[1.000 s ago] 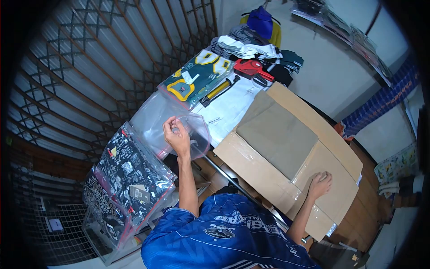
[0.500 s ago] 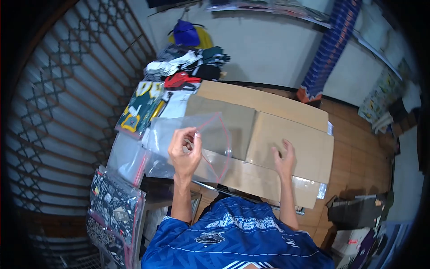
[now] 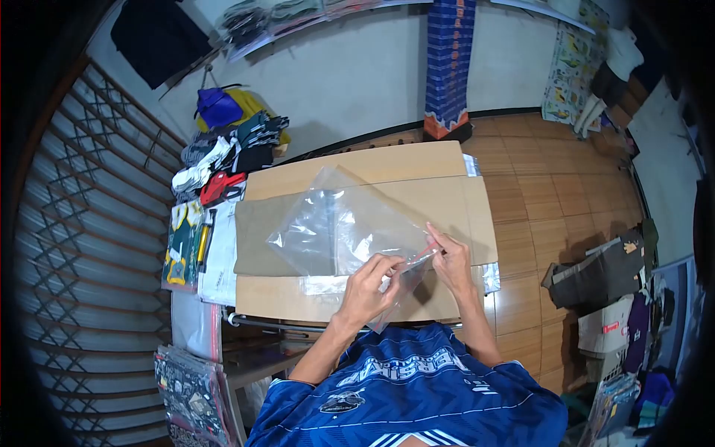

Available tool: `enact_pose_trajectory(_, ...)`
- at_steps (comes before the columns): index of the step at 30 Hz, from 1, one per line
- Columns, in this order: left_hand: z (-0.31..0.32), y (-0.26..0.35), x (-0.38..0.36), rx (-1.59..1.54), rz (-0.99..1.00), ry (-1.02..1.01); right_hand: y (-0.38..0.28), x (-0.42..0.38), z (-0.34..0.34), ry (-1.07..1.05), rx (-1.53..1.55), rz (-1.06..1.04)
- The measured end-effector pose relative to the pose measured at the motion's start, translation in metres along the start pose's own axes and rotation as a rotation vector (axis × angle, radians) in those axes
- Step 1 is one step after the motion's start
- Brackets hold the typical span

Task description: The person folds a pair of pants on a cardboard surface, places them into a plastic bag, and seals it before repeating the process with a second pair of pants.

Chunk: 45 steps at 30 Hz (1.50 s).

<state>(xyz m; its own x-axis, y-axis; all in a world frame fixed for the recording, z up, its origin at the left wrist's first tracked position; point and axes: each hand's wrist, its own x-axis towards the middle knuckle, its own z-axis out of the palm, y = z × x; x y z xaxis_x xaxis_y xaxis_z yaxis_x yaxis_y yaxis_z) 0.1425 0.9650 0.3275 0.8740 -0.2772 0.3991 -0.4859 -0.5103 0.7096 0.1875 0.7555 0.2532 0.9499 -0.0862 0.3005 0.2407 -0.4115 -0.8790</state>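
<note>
A clear zip bag (image 3: 365, 223) with a red strip along its mouth hangs between my hands over the table, slanting up to the left. My left hand (image 3: 369, 289) pinches the bag near its mouth. The fingers of my right hand (image 3: 452, 261) are closed on the mouth edge, by the red strip. Under the bag, a folded olive-brown cloth (image 3: 257, 223) lies on the left part of the cardboard (image 3: 454, 208). Its right part shows through the plastic.
Left of the cardboard lie a green and yellow packed garment (image 3: 181, 249), a white packet (image 3: 217, 261), a red item (image 3: 221, 188) and piled clothes (image 3: 261, 138). More clear bags (image 3: 195, 324) and packed dark garments (image 3: 192, 387) are at the near left. A dark box (image 3: 599, 268) stands on the floor at right.
The clear bag has moved from the left side to over the cardboard. My right hand, open and apart before, now grips its mouth too. The view has turned right.
</note>
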Motion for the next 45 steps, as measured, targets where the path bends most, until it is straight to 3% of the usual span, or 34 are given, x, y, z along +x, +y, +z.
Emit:
enact_pose_trajectory(7,0.049,-0.009,0.013,0.016,-0.025,-0.243,0.045,-0.024,-0.087,0.321,-0.176,0.223)
enact_pose_trajectory(16,0.101,-0.047,0.077,0.015,0.059,-0.277,0.081,-0.065,-0.147,0.608,-0.235,0.432)
enact_pose_trajectory(22,0.153,-0.068,0.150,0.038,0.126,-0.277,0.106,-0.080,-0.157,0.659,-0.261,0.500)
enact_pose_trajectory(27,0.208,-0.086,0.215,0.050,0.156,-0.271,0.130,-0.078,-0.153,0.747,-0.093,0.559)
enact_pose_trajectory(33,0.258,-0.101,0.269,0.139,0.067,-0.446,0.147,-0.070,-0.144,0.724,0.037,0.622)
enact_pose_trajectory(40,0.273,-0.106,0.302,0.325,0.035,-0.500,0.156,-0.058,-0.115,0.719,0.056,0.601)
enact_pose_trajectory(45,0.273,-0.110,0.316,0.244,-0.001,-0.522,0.134,-0.046,-0.110,0.723,0.021,0.635)
